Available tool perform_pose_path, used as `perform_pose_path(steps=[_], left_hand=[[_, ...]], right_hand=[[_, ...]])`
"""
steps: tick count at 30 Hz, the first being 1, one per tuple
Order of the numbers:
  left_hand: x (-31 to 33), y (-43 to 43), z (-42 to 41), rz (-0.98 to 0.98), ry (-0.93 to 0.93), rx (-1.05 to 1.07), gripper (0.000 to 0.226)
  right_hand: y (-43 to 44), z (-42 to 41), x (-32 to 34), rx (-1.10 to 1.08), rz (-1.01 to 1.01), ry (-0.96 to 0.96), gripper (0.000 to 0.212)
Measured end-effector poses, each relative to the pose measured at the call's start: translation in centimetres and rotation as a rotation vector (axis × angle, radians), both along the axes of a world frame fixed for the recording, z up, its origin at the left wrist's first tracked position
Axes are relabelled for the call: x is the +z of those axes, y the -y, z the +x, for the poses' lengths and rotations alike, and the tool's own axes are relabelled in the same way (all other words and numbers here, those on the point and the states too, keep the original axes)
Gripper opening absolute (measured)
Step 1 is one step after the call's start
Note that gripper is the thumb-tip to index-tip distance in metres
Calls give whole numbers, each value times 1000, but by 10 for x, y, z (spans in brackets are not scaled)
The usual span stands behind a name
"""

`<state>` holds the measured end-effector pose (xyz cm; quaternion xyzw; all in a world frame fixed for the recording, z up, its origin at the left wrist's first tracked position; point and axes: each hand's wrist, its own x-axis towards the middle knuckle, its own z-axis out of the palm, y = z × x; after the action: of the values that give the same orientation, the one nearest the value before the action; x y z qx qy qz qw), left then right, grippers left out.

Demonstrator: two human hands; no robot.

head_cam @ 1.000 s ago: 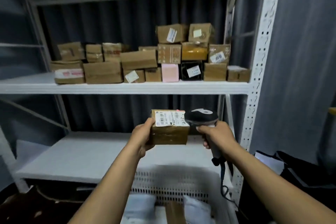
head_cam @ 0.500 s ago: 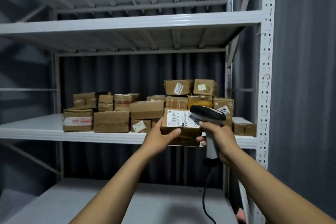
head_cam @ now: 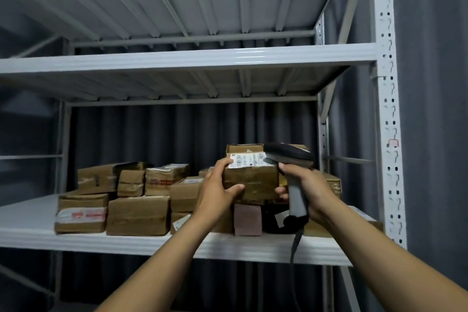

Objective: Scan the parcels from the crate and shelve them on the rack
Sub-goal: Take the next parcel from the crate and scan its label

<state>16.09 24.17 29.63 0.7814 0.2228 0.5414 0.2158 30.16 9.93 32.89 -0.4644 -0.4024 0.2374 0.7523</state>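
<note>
The white barcode label [head_cam: 247, 159] on the held parcel [head_cam: 250, 180] is too blurred to read.

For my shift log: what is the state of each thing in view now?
Parcel: closed, label up, held before the stacked boxes.
Scanner: upright, head over the label's right end.
Left hand: grips the parcel.
Right hand: grips the scanner handle.
Middle shelf: loaded with those boxes.
</note>
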Motion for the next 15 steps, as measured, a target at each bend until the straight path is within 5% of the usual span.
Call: perform_pose_path(steps=[15], left_hand=[[41,-89,57,-20,-143,65,61]], right_hand=[[-88,42,31,-92,-74,69,28]])
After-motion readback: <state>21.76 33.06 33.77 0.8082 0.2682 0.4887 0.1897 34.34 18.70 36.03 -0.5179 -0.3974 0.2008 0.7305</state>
